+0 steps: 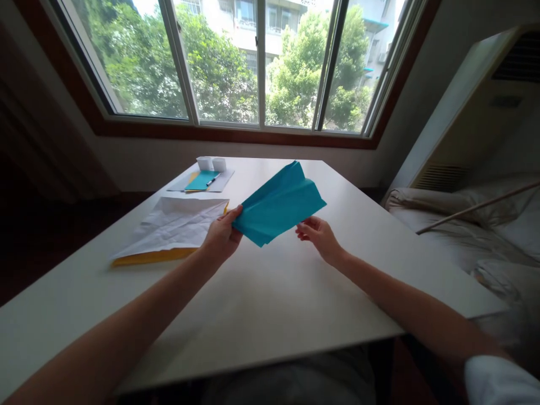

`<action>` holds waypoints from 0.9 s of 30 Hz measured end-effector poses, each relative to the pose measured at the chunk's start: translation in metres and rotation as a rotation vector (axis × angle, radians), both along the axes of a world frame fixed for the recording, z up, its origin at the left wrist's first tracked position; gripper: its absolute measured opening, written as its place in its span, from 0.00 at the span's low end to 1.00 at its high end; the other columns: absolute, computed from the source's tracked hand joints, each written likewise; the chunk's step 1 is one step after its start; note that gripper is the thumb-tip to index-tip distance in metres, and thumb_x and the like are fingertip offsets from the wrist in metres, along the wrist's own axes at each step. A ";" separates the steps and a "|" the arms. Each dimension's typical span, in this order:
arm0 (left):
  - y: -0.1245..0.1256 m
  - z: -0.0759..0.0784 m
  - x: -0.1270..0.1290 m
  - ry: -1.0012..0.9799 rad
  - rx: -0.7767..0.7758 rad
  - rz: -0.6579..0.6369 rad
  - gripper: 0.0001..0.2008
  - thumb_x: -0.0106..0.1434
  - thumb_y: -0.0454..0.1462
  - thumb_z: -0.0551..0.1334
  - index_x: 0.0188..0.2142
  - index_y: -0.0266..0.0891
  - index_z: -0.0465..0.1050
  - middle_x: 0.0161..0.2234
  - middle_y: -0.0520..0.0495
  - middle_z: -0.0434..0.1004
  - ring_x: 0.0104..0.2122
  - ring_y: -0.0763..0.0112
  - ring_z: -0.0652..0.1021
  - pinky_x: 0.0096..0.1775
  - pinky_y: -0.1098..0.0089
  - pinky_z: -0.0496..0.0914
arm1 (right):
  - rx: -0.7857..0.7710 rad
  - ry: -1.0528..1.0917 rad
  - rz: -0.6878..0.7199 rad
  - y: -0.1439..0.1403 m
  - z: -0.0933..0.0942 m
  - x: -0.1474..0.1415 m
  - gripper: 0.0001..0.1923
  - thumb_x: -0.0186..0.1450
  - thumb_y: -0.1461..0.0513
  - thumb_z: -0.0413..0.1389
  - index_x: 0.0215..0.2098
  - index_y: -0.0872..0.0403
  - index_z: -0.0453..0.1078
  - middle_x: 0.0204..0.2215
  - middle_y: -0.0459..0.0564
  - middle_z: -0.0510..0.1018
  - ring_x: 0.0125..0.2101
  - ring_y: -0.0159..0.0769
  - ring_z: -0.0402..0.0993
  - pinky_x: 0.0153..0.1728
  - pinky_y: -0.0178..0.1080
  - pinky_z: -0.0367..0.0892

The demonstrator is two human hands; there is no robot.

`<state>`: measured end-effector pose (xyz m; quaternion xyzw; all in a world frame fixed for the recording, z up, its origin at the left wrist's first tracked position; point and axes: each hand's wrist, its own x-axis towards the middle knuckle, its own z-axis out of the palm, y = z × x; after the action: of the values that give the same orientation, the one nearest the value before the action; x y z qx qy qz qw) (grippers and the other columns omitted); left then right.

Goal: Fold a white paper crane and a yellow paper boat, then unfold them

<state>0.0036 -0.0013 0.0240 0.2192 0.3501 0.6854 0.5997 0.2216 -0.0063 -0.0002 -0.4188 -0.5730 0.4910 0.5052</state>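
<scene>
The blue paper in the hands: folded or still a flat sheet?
Folded. The blue paper shows layered edges and creases fanning from the corner pinched by the left hand; the right hand sits under its lower edge.

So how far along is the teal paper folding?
Done: the teal sheet already shows creases and angled flaps. In hand: left hand pinches its near corner above the white table; right hand is beneath its lower edge. Left: it isn't a finished shape yet.

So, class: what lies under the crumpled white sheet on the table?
A yellow sheet shows along the near edge of the crumpled white sheet and at its far right corner. How far it reaches beneath, or whether anything else lies there, is hidden.
</scene>
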 end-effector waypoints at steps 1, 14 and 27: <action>0.001 0.000 -0.002 0.007 -0.008 0.001 0.05 0.56 0.27 0.61 0.34 0.31 0.71 0.29 0.47 0.77 0.25 0.74 0.76 0.27 0.76 0.74 | 0.010 0.021 -0.079 0.005 0.001 0.005 0.10 0.54 0.57 0.58 0.29 0.56 0.67 0.24 0.45 0.74 0.24 0.27 0.69 0.26 0.32 0.66; -0.002 -0.014 -0.001 0.283 -0.274 -0.417 0.06 0.54 0.30 0.63 0.33 0.29 0.72 0.26 0.40 0.77 0.23 0.65 0.77 0.28 0.66 0.75 | 0.852 -0.513 -0.312 0.038 0.019 0.055 0.07 0.57 0.58 0.57 0.31 0.53 0.72 0.29 0.49 0.76 0.35 0.37 0.70 0.37 0.42 0.66; -0.018 -0.018 0.011 0.419 -0.083 -0.739 0.12 0.48 0.34 0.68 0.33 0.32 0.75 0.30 0.40 0.77 0.26 0.68 0.77 0.29 0.71 0.73 | 0.958 -1.035 0.407 0.002 0.024 0.031 0.16 0.67 0.61 0.43 0.48 0.50 0.68 0.42 0.51 0.75 0.40 0.36 0.71 0.46 0.45 0.61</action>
<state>0.0146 -0.0195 0.0065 0.4400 0.3895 0.3507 0.7292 0.2524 -0.0040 0.0237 -0.2157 -0.9564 0.0100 0.1967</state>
